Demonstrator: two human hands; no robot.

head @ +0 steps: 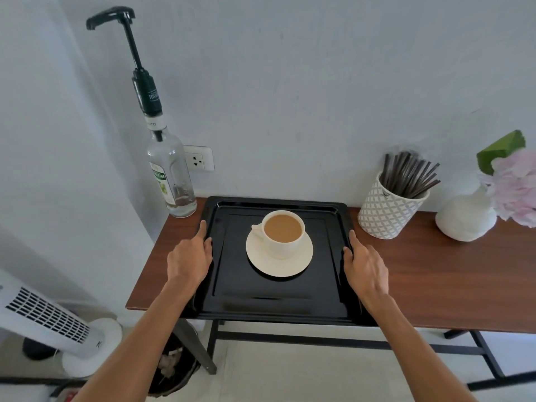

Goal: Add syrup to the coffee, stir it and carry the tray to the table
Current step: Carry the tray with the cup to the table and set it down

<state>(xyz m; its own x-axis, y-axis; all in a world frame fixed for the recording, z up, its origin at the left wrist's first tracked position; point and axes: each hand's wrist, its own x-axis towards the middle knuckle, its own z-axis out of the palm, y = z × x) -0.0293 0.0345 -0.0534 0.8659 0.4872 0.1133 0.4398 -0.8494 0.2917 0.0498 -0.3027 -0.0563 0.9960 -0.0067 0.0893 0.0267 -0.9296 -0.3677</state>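
Note:
A black tray point(278, 303) lies on the wooden table point(435, 274), its front edge overhanging the table's front. On it a white cup of milky coffee point(282, 229) stands on a white saucer point(280, 265). My left hand point(190, 259) grips the tray's left rim and my right hand point(364, 266) grips the right rim. A clear syrup bottle with a tall black pump point(171, 175) stands at the table's back left corner, left of the tray.
A patterned white cup of dark stir sticks point(390, 206) and a white vase with pink flowers point(467, 219) stand to the right by the wall. A white tower fan point(52, 320) and a bin point(174, 364) are on the floor at the left.

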